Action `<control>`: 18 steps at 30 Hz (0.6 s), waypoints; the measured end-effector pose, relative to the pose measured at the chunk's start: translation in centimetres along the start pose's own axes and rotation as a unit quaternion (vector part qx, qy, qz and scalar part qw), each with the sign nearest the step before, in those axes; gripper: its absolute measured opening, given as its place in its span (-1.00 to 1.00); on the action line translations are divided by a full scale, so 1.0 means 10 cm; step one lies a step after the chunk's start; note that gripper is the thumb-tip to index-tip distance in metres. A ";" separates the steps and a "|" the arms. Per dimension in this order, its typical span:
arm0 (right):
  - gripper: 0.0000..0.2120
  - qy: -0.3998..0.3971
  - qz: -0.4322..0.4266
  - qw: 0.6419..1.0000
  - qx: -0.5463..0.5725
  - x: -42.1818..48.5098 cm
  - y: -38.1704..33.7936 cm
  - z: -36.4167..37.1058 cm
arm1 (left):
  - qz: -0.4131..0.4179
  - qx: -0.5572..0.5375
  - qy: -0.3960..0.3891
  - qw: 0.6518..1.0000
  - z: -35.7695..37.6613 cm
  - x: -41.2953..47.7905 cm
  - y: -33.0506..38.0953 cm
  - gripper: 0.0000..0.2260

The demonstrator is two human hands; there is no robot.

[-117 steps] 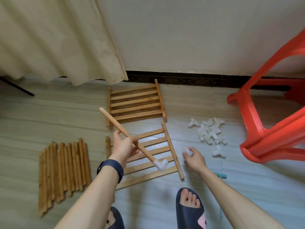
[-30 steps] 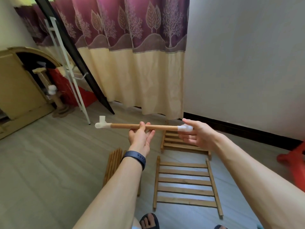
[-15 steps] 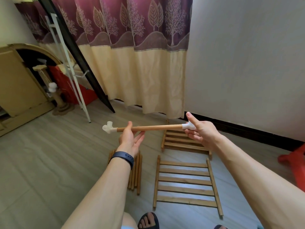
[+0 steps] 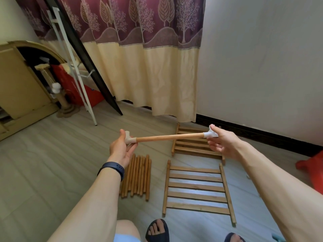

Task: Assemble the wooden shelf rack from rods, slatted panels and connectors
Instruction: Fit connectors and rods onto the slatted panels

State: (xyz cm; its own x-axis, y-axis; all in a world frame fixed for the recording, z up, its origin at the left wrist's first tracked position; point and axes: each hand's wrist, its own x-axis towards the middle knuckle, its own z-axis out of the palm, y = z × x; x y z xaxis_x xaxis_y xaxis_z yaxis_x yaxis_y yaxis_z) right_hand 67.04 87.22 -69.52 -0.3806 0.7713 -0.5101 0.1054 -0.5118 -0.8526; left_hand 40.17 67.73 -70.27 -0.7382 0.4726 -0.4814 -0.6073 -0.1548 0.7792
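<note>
The left hand (image 4: 120, 149) curls its fingers under a white left connector (image 4: 129, 137), thumb pressed against its upright stub. The right hand (image 4: 225, 145) pinches a white right connector (image 4: 209, 134) between thumb and fingers; its lower fingers hang loosely bent. Between the two connectors runs one wooden rod (image 4: 169, 137), nearly level, each end seated in a connector, held in the air above the floor (image 4: 52, 163) and touching nothing else.

Below the left hand lies one bundle of loose rods (image 4: 138, 173), too tightly packed to count. Two slatted panels lie flat: the near panel (image 4: 195, 191) under the right forearm, and the far panel (image 4: 192, 147) by the floor's far edge, just under the curtain (image 4: 148, 67) – the rod crosses above it. The floor's left side is bare boards. A red chair (image 4: 311, 165) sits at the right edge.
</note>
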 end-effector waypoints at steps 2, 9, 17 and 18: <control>-0.71 -0.005 0.013 1.000 -0.023 0.02 0.03 -0.03 | 0.006 0.022 0.001 1.000 -0.02 0.02 0.00 -0.71; -0.82 -0.012 -0.009 0.999 0.049 0.01 0.00 -0.07 | 0.012 0.034 0.017 0.999 -0.01 0.02 -0.01 -0.71; -0.81 -0.015 -0.016 0.996 0.088 0.00 0.01 -0.20 | 0.020 0.043 -0.004 0.999 0.10 -0.04 -0.05 -0.72; -0.81 -0.020 -0.018 0.995 0.091 0.00 0.01 -0.21 | 0.020 0.043 -0.004 0.999 0.10 -0.04 -0.05 -0.72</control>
State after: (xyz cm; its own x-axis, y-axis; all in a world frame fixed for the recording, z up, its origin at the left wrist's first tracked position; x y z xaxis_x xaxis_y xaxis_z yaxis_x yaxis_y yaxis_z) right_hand 68.95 87.96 -69.81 -0.4177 0.7765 -0.4717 -0.0762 -0.5473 -0.8335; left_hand 41.08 68.49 -70.04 -0.7589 0.4743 -0.4462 -0.5495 -0.0988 0.8297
